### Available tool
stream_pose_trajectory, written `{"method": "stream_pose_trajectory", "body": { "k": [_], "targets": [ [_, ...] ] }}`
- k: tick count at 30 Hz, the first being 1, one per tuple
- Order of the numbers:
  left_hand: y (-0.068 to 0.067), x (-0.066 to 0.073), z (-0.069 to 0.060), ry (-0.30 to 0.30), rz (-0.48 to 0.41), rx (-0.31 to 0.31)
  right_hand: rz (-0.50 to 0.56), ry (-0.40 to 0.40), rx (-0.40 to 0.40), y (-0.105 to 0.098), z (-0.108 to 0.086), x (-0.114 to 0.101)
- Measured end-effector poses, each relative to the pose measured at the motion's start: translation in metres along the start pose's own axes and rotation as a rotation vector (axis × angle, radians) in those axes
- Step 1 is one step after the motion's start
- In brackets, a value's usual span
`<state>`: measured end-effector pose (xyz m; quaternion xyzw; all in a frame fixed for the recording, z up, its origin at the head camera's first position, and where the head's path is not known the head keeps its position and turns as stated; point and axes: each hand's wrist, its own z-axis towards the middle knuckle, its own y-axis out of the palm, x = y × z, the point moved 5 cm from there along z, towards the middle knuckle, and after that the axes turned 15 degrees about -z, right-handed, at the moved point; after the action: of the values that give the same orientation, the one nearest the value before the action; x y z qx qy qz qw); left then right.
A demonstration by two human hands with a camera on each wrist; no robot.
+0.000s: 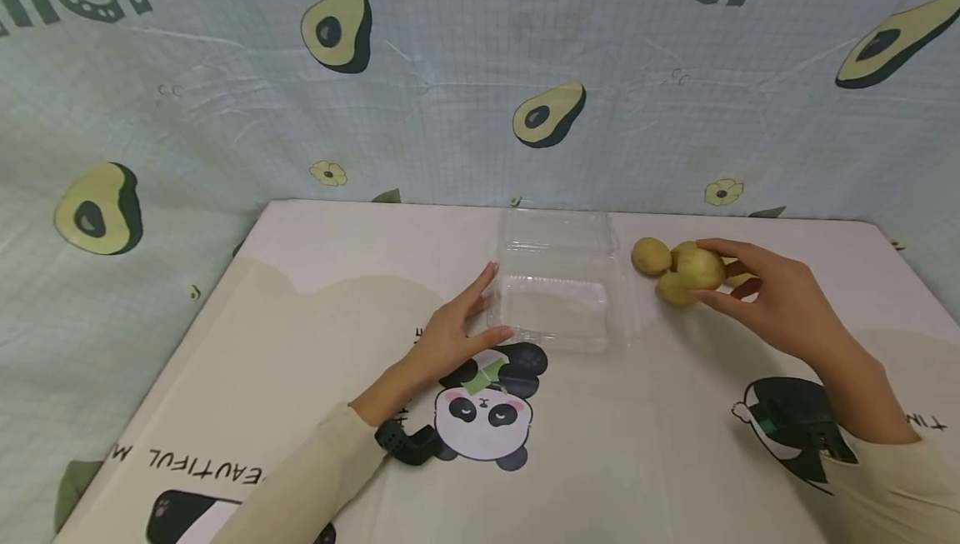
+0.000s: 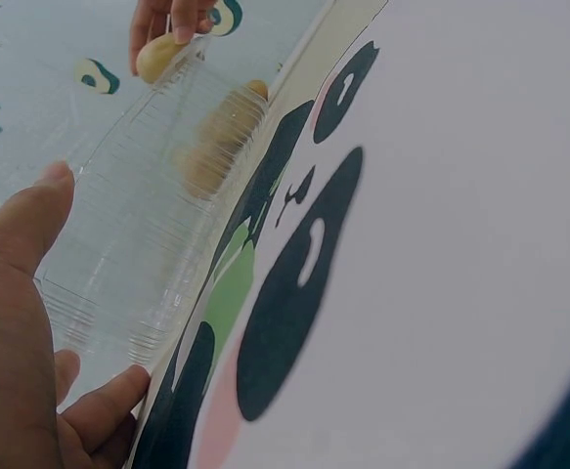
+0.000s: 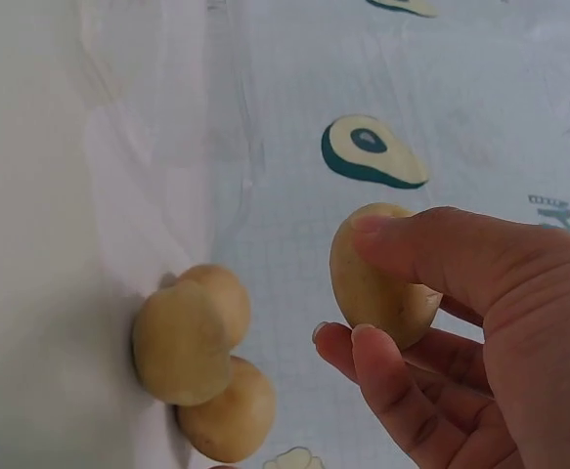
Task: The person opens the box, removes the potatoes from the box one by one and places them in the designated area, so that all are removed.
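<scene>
My right hand (image 1: 783, 302) pinches a small yellow potato (image 1: 702, 268) between thumb and fingers. In the right wrist view the held potato (image 3: 371, 274) is off the table, apart from the others. Several loose potatoes (image 1: 650, 256) lie bunched beneath and beside it. Left of them a clear plastic clamshell box (image 1: 553, 306) lies with its lid (image 1: 555, 232) folded back toward the wall. At the box's left side is my left hand (image 1: 450, 336), index finger and thumb spread along the edge, touching it. No potato shows inside the box.
A cream tablecloth (image 1: 600, 444) printed with pandas and lettering covers the table. Behind it hangs a pale sheet (image 1: 450, 127) with avocado prints, meeting the table's back edge. A black strap (image 1: 408, 442) circles my left wrist.
</scene>
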<state>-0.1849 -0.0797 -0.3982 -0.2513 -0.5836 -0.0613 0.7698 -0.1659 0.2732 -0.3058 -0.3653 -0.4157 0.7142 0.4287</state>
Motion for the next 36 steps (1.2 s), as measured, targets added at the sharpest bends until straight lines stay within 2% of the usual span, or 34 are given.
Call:
{"method": "stream_pose_trajectory", "body": {
  "k": [16,36],
  "targets": [
    [0.0,0.0,0.0,-0.019,0.014,0.002,0.024,0.045,-0.001,0.0,-0.013,0.02],
    [0.0,-0.002,0.0,-0.016,0.032,0.006,-0.028,0.062,-0.014,0.008,-0.028,0.039]
  ]
}}
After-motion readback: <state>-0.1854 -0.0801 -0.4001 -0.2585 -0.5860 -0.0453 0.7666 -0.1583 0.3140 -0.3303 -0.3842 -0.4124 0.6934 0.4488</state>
